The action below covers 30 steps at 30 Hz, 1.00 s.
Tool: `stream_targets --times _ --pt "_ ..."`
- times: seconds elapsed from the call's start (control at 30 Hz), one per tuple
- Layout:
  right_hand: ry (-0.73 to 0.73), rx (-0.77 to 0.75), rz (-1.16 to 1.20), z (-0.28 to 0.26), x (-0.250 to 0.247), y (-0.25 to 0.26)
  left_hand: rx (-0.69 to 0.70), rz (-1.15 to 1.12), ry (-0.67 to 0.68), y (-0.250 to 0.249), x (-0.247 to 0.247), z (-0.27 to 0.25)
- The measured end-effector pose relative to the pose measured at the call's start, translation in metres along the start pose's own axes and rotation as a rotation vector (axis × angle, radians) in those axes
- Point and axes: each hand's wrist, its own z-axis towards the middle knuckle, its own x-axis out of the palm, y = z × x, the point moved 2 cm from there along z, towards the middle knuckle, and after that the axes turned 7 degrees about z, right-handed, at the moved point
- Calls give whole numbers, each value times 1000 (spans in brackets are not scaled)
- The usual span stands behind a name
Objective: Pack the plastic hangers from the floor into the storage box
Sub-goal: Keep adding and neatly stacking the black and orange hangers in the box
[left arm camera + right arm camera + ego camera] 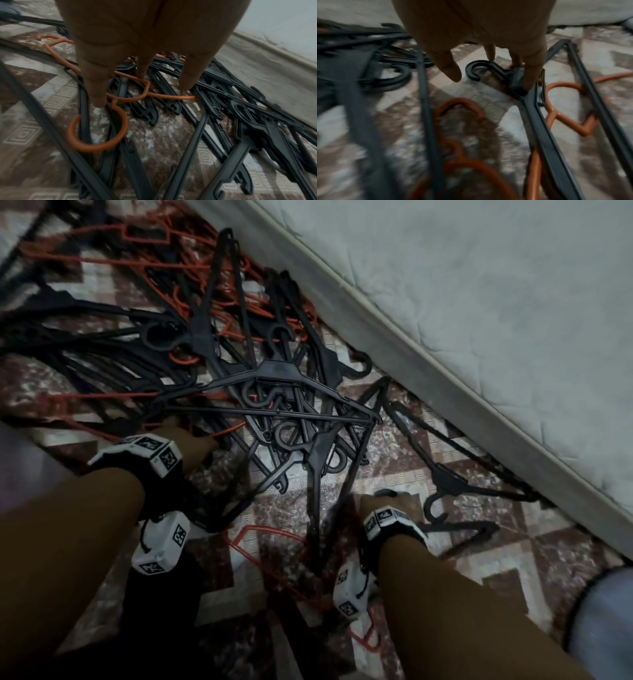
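We see a tangle of black hangers (pixel 274 392) and orange hangers (pixel 164 268) spread over a patterned rug (pixel 479 546) on the floor, just beside the edge of a pale quilted mattress (pixel 479 302). The storage box shows in none of the views.

Our left hand (pixel 191 440) reaches down into the near edge of the pile. In the left wrist view its fingers (pixel 96 86) are straight and spread, their tips touching the rug among the hangers, with one orange hanger (pixel 120 100) lying right beside them; this grip is wide and has hold of nothing.

Our right hand (pixel 383 501) is low over the rug, nearer the mattress. In the right wrist view its fingers (pixel 530 75) press on the neck of a black hanger (pixel 518 81), just behind its hook, while the thumb stands apart from it. Whether the grip has truly closed round that hanger, we cannot tell. More orange hangers (pixel 561 108) lie under and beside it.
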Motion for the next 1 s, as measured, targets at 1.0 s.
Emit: stream_targets --times 1.0 --pt "-395 -270 770 -29 -50 113 65 -20 -291 0 -9 -29"
